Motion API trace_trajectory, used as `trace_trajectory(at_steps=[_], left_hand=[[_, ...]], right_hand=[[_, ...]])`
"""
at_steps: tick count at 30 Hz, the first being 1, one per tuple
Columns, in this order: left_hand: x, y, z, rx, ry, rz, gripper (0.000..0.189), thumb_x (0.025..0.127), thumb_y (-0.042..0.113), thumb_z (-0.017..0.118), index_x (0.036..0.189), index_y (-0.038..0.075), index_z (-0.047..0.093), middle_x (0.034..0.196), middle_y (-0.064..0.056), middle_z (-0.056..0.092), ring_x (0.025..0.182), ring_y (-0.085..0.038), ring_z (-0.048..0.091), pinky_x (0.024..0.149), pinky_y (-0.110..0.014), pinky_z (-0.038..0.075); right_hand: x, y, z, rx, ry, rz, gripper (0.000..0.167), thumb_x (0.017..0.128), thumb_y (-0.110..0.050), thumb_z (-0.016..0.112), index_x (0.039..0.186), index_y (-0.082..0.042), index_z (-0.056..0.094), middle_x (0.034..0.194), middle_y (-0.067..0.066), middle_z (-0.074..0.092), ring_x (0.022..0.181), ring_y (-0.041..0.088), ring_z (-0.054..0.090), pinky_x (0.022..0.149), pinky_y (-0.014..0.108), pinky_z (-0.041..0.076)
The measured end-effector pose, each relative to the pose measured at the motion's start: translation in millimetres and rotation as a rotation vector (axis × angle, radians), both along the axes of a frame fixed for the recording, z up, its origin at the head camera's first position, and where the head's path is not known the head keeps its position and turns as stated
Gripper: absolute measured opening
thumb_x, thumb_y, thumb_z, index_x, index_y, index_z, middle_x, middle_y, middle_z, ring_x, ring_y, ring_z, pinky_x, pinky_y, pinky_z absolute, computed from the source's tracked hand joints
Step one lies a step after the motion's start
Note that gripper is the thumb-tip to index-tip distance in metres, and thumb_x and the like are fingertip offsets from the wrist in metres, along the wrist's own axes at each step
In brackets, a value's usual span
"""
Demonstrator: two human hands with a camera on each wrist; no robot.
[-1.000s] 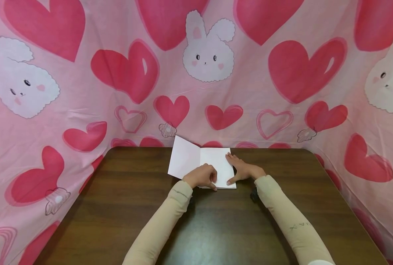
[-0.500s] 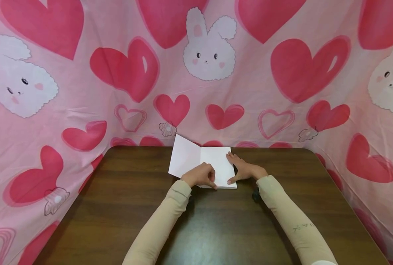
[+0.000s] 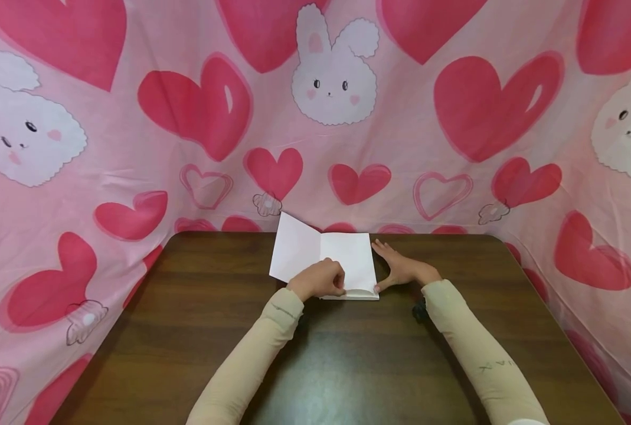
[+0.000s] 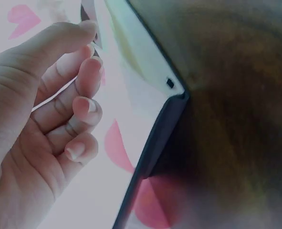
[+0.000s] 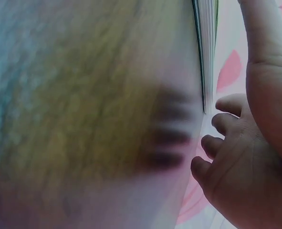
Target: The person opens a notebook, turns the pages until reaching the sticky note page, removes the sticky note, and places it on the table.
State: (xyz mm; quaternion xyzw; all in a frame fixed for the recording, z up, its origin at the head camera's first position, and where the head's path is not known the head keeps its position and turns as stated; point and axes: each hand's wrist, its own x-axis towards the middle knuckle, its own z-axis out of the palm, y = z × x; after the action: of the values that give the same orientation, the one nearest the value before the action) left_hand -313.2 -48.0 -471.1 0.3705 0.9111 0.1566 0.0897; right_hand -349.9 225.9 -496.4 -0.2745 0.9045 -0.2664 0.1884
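A notebook point(image 3: 353, 257) with blank white pages lies open near the back of the table, its left side point(image 3: 296, 248) tilted up. My left hand point(image 3: 319, 279) is over the lower part of the right side, pinching a page near the bottom edge with thumb and curled index finger; the page bows up there. The left wrist view shows this left hand point(image 4: 45, 100) beside the dark-edged cover point(image 4: 152, 138). My right hand point(image 3: 402, 267) is spread at the notebook's right edge, thumb by the lower corner. In the right wrist view its fingers point(image 5: 223, 125) are near the page stack point(image 5: 207, 52).
The dark wooden table point(image 3: 320, 366) extends in front of the notebook and to both sides. A pink cloth point(image 3: 336, 141) printed with hearts and rabbits hangs behind and beside it.
My right hand has shifted right, off the page to the notebook's edge. By my left hand the page's lower edge has risen into a curve.
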Motion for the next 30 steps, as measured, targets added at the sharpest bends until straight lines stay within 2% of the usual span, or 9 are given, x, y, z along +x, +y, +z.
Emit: trace_trajectory(at_steps=[5, 13, 19, 26, 30], left_hand=[[6.9, -3.2, 9.9, -0.043, 0.086, 0.029, 0.023, 0.089, 0.022, 0.077, 0.068, 0.017, 0.067, 0.065, 0.007, 0.057, 0.068, -0.010, 0.052, 0.063, -0.025, 0.045], [14.5, -10.4, 13.1, -0.004, 0.208, 0.082, 0.028, 0.088, 0.019, 0.071, 0.062, 0.018, 0.062, 0.058, 0.008, 0.051, 0.059, -0.010, 0.049, 0.055, -0.024, 0.041], [19.8, -16.9, 19.4, 0.125, 0.345, 0.131, 0.029, 0.089, 0.019, 0.069, 0.061, 0.018, 0.061, 0.056, 0.008, 0.053, 0.057, -0.011, 0.049, 0.054, -0.026, 0.041], [28.9, -28.1, 28.7, 0.348, 0.413, 0.220, 0.030, 0.090, 0.016, 0.071, 0.061, 0.016, 0.063, 0.055, 0.009, 0.054, 0.053, -0.008, 0.045, 0.051, -0.022, 0.038], [32.9, -32.9, 31.6, 0.455, 0.461, 0.240, 0.032, 0.091, 0.013, 0.069, 0.060, 0.014, 0.062, 0.053, 0.007, 0.051, 0.051, -0.008, 0.042, 0.050, -0.022, 0.036]], right_hand=[[0.3, -3.6, 2.6, -0.001, 0.005, -0.007, 0.131, 0.074, -0.045, 0.090, 0.161, 0.004, 0.005, 0.167, 0.030, -0.004, 0.152, 0.054, -0.006, 0.117, 0.071, 0.008], [0.9, -13.7, -0.4, -0.021, 0.027, 0.009, 0.126, 0.076, -0.040, 0.090, 0.160, 0.007, 0.008, 0.167, 0.029, -0.001, 0.152, 0.053, -0.003, 0.120, 0.067, 0.009], [3.3, -18.4, -1.7, -0.017, 0.017, 0.026, 0.126, 0.076, -0.038, 0.090, 0.159, 0.010, 0.008, 0.167, 0.030, 0.001, 0.152, 0.053, -0.002, 0.120, 0.066, 0.010], [3.8, -21.5, -0.8, 0.023, 0.010, 0.037, 0.127, 0.076, -0.039, 0.090, 0.159, 0.010, 0.006, 0.167, 0.030, -0.003, 0.153, 0.051, -0.002, 0.121, 0.065, 0.009], [3.8, -21.9, -1.2, 0.024, 0.011, 0.034, 0.128, 0.076, -0.038, 0.090, 0.159, 0.009, 0.005, 0.167, 0.030, -0.002, 0.153, 0.051, -0.003, 0.120, 0.066, 0.009]])
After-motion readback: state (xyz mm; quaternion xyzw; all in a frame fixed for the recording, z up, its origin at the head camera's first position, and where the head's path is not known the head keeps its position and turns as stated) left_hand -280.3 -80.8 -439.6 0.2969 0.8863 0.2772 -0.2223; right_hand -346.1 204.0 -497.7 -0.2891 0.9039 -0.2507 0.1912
